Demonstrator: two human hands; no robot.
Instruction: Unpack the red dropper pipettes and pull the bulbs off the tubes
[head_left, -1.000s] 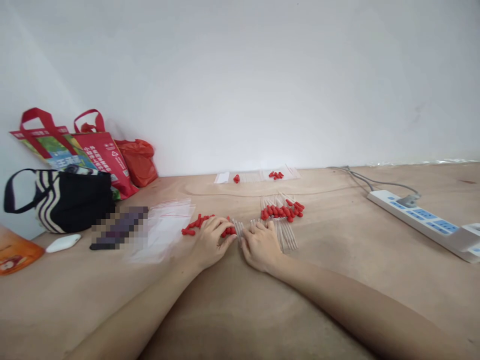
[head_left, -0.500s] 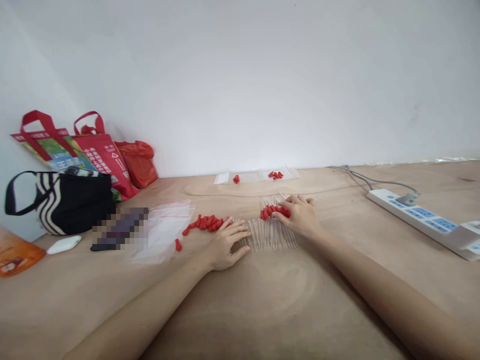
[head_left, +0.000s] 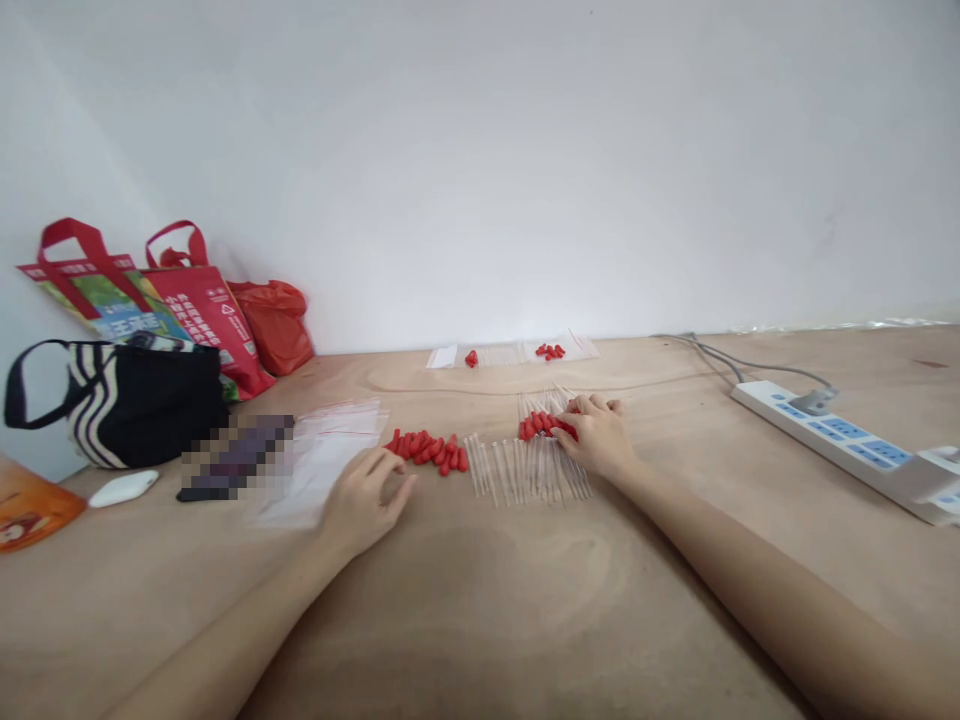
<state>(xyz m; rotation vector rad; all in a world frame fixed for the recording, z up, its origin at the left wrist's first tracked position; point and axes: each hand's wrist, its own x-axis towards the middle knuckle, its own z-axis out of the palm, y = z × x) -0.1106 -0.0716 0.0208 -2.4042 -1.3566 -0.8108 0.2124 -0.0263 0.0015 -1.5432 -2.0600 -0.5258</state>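
My left hand (head_left: 365,503) is low over the table at the near left end of a row of red rubber bulbs (head_left: 427,448). Its thumb and fingers are apart, with no held thing visible; the palm side is hidden. My right hand (head_left: 598,436) rests with parted, bent fingers against the right side of a second group of red bulbs (head_left: 536,424), partly covering them. Thin clear tubes (head_left: 525,470), which look like dropper pipettes, lie side by side between the hands. More tubes extend behind the second group of bulbs.
Clear zip bags (head_left: 322,460) lie at left, beside a pixelated dark object (head_left: 238,458) and a white case (head_left: 124,488). A black bag (head_left: 157,400) and red shopping bags (head_left: 217,320) stand behind. Another bag with bulbs and tubes (head_left: 502,354) lies near the wall. A power strip (head_left: 840,435) is right.
My left hand has moved left and toward me, off the tubes and the right end of the bulb row. The single loose bulb is now hidden by it. My right hand stays in place.
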